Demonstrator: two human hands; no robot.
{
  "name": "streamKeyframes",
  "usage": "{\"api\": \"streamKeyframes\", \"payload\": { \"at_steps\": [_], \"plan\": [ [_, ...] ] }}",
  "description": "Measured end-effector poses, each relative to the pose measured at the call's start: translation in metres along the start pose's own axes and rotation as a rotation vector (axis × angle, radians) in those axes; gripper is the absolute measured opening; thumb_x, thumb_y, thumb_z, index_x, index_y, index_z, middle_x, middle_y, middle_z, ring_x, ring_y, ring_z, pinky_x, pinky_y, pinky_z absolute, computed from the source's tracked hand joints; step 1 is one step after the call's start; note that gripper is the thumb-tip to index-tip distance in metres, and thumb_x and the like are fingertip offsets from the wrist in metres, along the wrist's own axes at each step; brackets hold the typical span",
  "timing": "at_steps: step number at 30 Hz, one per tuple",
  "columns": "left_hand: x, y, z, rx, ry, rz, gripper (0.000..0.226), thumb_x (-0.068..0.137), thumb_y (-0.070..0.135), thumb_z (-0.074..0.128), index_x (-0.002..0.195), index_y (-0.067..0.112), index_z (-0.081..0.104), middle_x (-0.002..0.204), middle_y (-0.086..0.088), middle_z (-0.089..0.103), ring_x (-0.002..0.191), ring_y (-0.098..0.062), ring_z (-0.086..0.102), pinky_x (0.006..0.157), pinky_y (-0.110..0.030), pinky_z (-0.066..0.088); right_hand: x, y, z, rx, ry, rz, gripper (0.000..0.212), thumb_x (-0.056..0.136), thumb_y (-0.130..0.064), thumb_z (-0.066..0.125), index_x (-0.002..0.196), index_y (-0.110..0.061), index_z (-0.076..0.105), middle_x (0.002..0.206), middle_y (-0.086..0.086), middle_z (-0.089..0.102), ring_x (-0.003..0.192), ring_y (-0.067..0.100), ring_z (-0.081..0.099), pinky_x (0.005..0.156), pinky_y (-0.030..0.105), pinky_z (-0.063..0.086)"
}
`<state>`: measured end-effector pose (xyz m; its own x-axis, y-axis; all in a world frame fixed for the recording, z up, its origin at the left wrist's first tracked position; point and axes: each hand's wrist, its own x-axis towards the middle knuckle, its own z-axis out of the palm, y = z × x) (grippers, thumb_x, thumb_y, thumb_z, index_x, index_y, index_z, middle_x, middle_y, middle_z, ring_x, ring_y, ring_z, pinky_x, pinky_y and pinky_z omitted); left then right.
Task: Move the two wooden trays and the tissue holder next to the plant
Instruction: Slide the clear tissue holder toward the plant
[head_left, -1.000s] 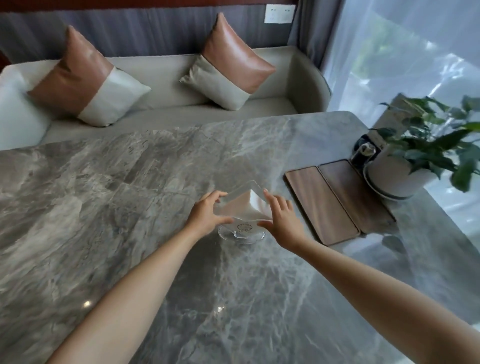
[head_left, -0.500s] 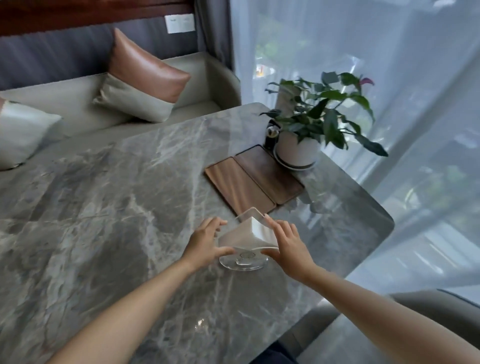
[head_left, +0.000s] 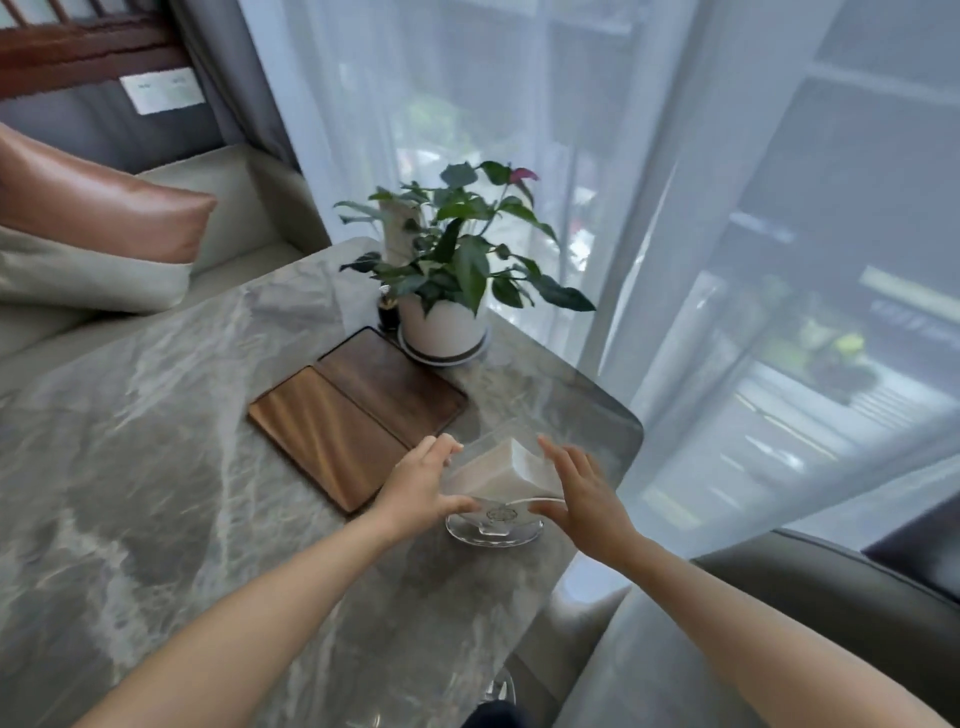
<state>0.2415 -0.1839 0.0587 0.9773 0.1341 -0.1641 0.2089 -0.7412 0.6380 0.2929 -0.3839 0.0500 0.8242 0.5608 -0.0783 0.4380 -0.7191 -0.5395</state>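
From the head camera, we look down on a grey marble bench (head_left: 156, 467). Near the middle of the view, our left hand (head_left: 415, 491) and right hand (head_left: 584, 499) press in from either side of the clear tissue holder (head_left: 501, 475), a see-through fan of plastic on a round base, packed with white tissues. The fingers (head_left: 439, 449) of each hand are spread wide and laid flat on the clear walls, so the holder is pinched between the two palms rather than wrapped; we judge that this suits slippery, thin plastic and keeps it upright. Its base seems to sit on the bench, though the blur leaves us unsure whether it is just lifted.

At about eleven o'clock from the holder lie the two wooden trays (head_left: 358, 410), side by side and touching, the nearer corner just beside our left hand. At twelve o'clock, past the trays, the plant (head_left: 457, 249) stands in a white pot (head_left: 441, 327) by the sheer curtain (head_left: 727, 260), the farther tray close against its saucer. The holder sits near the bench's corner, short of the pot.
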Motion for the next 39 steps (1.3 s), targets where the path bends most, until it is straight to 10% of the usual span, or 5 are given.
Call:
{"api": "streamKeyframes", "payload": {
  "at_steps": [39],
  "plan": [
    [0.212,0.122,0.024,0.487,-0.262,0.149,0.070,0.082,0.030,0.068,0.140,0.021,0.030,0.126,-0.017,0.059,0.113,-0.033,0.056,0.092,-0.042,0.048,0.089,0.100,-0.081,0.074,0.226,0.385,0.079,0.078,-0.024,0.069,0.141,-0.015,0.021,0.130,0.010,0.042,0.117,0.030,0.037,0.080,0.039,0.044]
  ]
}}
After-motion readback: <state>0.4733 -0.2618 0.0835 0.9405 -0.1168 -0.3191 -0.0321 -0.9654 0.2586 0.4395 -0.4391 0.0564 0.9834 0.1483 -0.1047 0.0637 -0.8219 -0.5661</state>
